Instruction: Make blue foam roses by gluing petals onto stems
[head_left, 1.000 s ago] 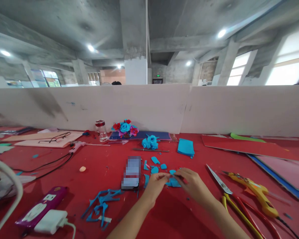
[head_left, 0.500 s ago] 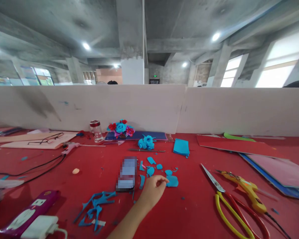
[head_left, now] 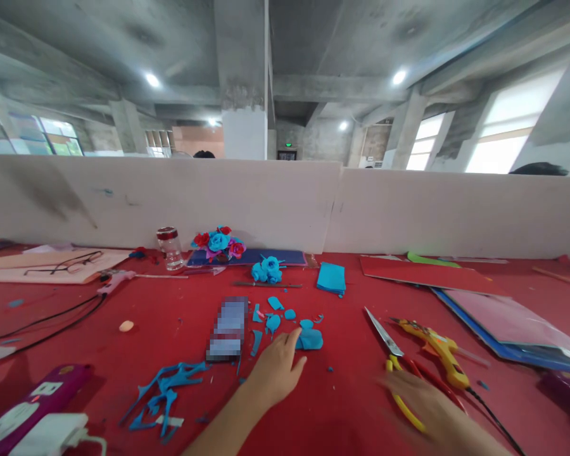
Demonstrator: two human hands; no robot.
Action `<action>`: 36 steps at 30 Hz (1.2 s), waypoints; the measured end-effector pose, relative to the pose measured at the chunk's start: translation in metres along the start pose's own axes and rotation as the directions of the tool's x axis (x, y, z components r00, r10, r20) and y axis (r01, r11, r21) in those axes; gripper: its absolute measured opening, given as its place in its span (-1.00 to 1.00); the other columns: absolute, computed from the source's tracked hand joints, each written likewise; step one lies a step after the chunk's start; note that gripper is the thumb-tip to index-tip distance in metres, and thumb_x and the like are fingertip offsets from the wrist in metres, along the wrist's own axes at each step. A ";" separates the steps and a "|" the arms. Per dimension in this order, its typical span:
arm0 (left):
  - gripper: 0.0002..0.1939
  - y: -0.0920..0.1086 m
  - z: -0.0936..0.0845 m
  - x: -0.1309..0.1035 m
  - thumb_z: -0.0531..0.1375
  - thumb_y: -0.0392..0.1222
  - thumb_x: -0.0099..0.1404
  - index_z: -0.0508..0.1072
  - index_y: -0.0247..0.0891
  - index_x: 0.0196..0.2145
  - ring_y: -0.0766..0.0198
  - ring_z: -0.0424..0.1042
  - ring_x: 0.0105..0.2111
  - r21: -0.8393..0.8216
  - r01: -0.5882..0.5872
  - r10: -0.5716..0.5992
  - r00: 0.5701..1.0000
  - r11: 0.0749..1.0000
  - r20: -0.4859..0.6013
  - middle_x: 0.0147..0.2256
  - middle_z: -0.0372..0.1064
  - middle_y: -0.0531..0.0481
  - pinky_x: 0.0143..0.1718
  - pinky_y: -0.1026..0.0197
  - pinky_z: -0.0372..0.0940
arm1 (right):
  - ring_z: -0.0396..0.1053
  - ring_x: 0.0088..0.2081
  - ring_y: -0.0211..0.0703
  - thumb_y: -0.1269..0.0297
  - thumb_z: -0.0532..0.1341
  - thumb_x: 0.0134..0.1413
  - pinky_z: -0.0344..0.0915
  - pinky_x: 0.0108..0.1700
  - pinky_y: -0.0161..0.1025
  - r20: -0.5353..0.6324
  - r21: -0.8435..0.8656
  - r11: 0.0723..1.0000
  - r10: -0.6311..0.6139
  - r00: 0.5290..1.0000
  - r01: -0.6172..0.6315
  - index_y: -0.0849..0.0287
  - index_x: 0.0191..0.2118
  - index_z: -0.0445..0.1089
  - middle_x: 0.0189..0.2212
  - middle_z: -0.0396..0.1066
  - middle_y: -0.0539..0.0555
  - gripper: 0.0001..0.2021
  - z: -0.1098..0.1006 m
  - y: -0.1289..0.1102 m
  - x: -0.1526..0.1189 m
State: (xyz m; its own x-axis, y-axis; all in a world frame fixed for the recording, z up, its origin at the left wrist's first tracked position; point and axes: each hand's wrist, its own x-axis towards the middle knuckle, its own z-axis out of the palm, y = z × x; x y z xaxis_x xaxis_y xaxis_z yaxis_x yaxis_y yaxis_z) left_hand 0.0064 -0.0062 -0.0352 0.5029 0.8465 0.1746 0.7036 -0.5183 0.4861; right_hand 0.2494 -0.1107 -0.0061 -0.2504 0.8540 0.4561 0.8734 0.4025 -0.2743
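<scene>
My left hand [head_left: 276, 370] hovers low over the red table, index finger and thumb apart. Its index fingertip reaches the edge of a blue rounded petal piece [head_left: 310, 340]; I cannot tell whether it touches. Several more blue cut pieces, among them a round one [head_left: 272, 323], lie just beyond. At the right, my right hand [head_left: 420, 402] is smeared by motion over the handles of the scissors [head_left: 384, 332], which have one yellow and one red handle. Whether its fingers close on them is unclear. Blue scraps [head_left: 168, 380] lie left of my left forearm.
A yellow glue gun [head_left: 439, 354] with a cord lies right of the scissors. A phone [head_left: 228, 329], blue sheets [head_left: 331, 278], blue flowers [head_left: 266, 270], a glass jar [head_left: 171, 248] and a purple power strip [head_left: 35, 405] surround the work area. A white partition [head_left: 218, 196] stands behind.
My right hand has come into view over the scissors' handles. My left hand's fingers have spread from a pinch, near the petal piece. The whole view has shifted slightly.
</scene>
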 end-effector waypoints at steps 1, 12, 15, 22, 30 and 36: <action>-0.50 0.000 0.000 0.000 0.00 -0.22 0.21 0.11 -0.35 0.12 0.08 0.26 -0.03 0.020 -0.003 0.003 1.000 1.000 -0.003 -0.02 0.25 -0.26 -0.02 0.06 0.17 | 0.44 -0.24 -0.05 0.24 0.09 0.01 0.40 -0.21 -0.21 0.062 -0.016 1.000 -0.002 0.998 0.003 -0.01 -0.11 0.39 -0.22 0.48 0.06 -0.70 0.008 -0.010 0.019; -0.53 0.000 0.001 -0.002 0.02 -0.23 0.22 0.14 -0.30 0.10 0.05 0.22 0.01 0.135 -0.075 0.075 0.997 0.988 0.005 -0.01 0.26 -0.22 0.03 0.03 0.12 | 0.24 0.03 0.16 0.06 0.08 0.07 0.19 0.02 0.06 0.250 -0.418 0.908 0.081 0.965 0.032 0.37 0.00 0.31 0.00 0.27 0.38 -0.50 0.092 0.000 0.063; -0.54 0.001 0.000 -0.003 0.03 -0.21 0.23 0.15 -0.31 0.09 0.04 0.22 0.01 0.138 -0.067 0.066 0.998 0.988 0.013 -0.01 0.26 -0.24 0.03 0.00 0.12 | 0.28 -0.01 0.16 0.03 0.09 0.05 0.23 -0.01 0.04 0.186 -0.495 0.869 0.102 0.977 0.003 0.38 -0.03 0.33 -0.02 0.29 0.41 -0.48 0.094 0.005 0.055; -0.51 0.001 -0.001 -0.004 0.03 -0.11 0.25 0.13 -0.33 0.11 0.03 0.16 0.07 0.117 -0.121 0.120 0.993 0.986 0.021 0.07 0.18 -0.25 0.08 -0.02 0.07 | 0.14 0.10 0.07 0.29 0.08 0.05 0.12 0.08 0.05 0.158 -0.270 0.957 -0.067 0.985 0.109 0.26 0.02 0.27 0.06 0.22 0.28 -0.61 0.086 -0.009 0.059; -0.77 0.006 -0.006 -0.005 0.02 -0.29 0.23 0.39 -0.23 -0.19 0.12 0.26 -0.07 0.177 -0.188 0.201 0.978 0.966 -0.059 -0.07 0.29 -0.09 0.00 0.05 0.15 | 0.24 -0.04 -0.10 0.58 0.05 -0.15 0.03 0.14 -0.06 0.252 0.034 0.971 -0.237 0.938 0.236 0.16 -0.20 0.37 -0.20 0.38 0.09 -0.65 0.078 -0.026 0.061; -0.77 0.007 -0.006 -0.003 -0.01 -0.33 0.22 0.45 -0.27 -0.30 0.16 0.31 -0.21 0.180 -0.218 0.223 0.975 0.959 -0.008 -0.27 0.38 -0.09 -0.13 0.12 0.23 | 0.29 -0.13 -0.13 0.48 0.01 0.05 0.06 0.08 -0.01 0.082 -0.047 0.980 -0.188 0.979 0.192 0.12 -0.21 0.38 -0.21 0.39 0.09 -0.74 0.068 -0.019 0.087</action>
State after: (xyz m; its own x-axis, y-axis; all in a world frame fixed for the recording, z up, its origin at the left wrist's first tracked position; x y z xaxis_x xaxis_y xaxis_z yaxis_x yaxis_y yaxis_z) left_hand 0.0070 -0.0113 -0.0275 0.6433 0.7105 0.2853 0.6557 -0.7036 0.2738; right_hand 0.1822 -0.0214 -0.0189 -0.4433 0.7874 0.4283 0.8278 0.5430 -0.1414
